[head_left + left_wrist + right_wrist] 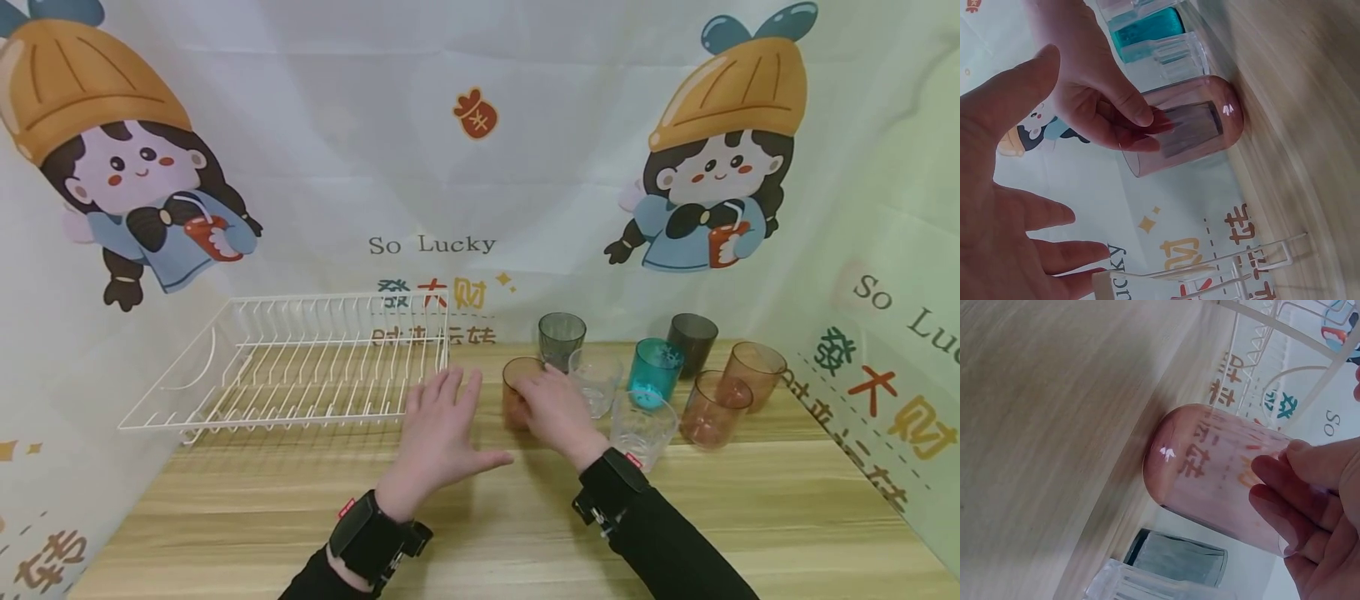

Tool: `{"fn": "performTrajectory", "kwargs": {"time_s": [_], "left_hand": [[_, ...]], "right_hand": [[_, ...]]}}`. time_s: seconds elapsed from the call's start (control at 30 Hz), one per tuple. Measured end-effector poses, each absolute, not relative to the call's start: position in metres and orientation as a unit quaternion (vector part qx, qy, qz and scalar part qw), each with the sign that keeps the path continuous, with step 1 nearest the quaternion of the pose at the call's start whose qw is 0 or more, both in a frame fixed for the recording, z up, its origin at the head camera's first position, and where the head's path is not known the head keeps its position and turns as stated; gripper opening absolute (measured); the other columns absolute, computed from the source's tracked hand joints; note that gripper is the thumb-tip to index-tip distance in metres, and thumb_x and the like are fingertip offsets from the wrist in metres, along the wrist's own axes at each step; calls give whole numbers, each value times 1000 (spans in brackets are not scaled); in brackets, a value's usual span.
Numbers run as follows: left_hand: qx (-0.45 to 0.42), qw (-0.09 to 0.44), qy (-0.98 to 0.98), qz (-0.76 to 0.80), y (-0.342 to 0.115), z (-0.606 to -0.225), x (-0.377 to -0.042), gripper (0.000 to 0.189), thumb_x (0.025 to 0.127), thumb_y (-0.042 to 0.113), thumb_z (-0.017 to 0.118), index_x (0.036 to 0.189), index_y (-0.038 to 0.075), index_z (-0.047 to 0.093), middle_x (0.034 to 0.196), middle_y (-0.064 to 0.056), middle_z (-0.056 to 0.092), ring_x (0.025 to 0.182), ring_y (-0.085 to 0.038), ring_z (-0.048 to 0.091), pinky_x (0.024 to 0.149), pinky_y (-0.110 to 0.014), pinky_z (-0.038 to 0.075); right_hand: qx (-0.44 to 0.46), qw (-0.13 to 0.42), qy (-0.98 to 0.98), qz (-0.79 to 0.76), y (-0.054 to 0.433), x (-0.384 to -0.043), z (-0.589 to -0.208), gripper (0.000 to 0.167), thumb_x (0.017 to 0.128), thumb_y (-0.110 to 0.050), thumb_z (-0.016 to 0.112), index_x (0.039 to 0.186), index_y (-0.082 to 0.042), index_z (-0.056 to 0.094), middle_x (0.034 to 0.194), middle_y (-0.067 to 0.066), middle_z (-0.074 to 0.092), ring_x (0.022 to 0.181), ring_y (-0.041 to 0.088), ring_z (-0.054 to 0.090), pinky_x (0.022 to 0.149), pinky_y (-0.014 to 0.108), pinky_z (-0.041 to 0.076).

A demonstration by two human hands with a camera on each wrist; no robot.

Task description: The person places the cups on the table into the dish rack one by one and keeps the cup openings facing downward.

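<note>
My right hand [557, 408] pinches the upper part of an amber-pink tumbler [1210, 481] by its rim, thumb and fingers on either side of the wall. The tumbler [1200, 134] stands upright, its base on or close to the wooden tabletop; I cannot tell which. To its left, my left hand [442, 442] is held with fingers spread and thumb out, with nothing in it. That hand's fingertips are near the right front corner of a white wire dish rack [322, 417]. In the left wrist view, the left fingers [1054, 212] are apart from the tumbler.
Right of the held tumbler stand a grey glass [562, 337], clear glasses [596, 387] [643, 437], a teal glass [655, 375], a dark glass [692, 342] and two amber ones [714, 412] [756, 371]. A printed cloth backdrop [337, 167] rises behind the table.
</note>
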State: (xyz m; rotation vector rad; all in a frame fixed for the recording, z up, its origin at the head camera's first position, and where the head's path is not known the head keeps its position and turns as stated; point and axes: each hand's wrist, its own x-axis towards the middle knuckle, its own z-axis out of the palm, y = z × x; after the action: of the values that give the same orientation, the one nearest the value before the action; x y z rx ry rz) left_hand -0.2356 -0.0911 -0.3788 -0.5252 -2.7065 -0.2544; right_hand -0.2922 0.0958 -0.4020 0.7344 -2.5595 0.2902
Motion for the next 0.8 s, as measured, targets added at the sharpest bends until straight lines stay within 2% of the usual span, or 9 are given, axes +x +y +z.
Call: {"fn": "performTrajectory", "kwargs": {"time_s": [0.13, 0.27, 0.53, 0.8], "left_hand": [[-191, 184, -960, -94, -90, -375, -233, 117, 59, 78, 67, 148, 10, 32, 149, -18, 37, 138, -38, 33, 113, -61, 22], [-196, 185, -958, -98, -90, -370, -230, 117, 58, 78, 68, 147, 10, 33, 148, -18, 39, 137, -37, 35, 113, -60, 24], [-209, 181, -956, -100, -88, -361, -227, 117, 59, 76, 70, 148, 9, 32, 148, -18, 40, 136, -36, 37, 113, -57, 25], [-211, 193, -951, -118, -86, -355, -228, 119, 57, 72, 74, 148, 9, 31, 145, -17, 43, 134, -35, 39, 110, -57, 30]], "right_hand": [[260, 239, -928, 118, 98, -292, -403, 15, 74, -10, 74, 85, -13, 65, 81, 2, 72, 86, 25, 68, 107, 46, 41], [245, 245, -929, 131, 102, -290, -402, 14, 73, -6, 73, 82, -14, 64, 78, 1, 71, 81, 24, 68, 106, 45, 43], [237, 272, -920, 153, 111, -279, -388, 6, 83, -14, 71, 84, -11, 66, 75, 3, 69, 77, 25, 67, 107, 44, 43], [233, 283, -914, 175, 119, -269, -372, 6, 85, -14, 69, 90, -10, 68, 78, 4, 69, 76, 23, 66, 109, 44, 41]]}}
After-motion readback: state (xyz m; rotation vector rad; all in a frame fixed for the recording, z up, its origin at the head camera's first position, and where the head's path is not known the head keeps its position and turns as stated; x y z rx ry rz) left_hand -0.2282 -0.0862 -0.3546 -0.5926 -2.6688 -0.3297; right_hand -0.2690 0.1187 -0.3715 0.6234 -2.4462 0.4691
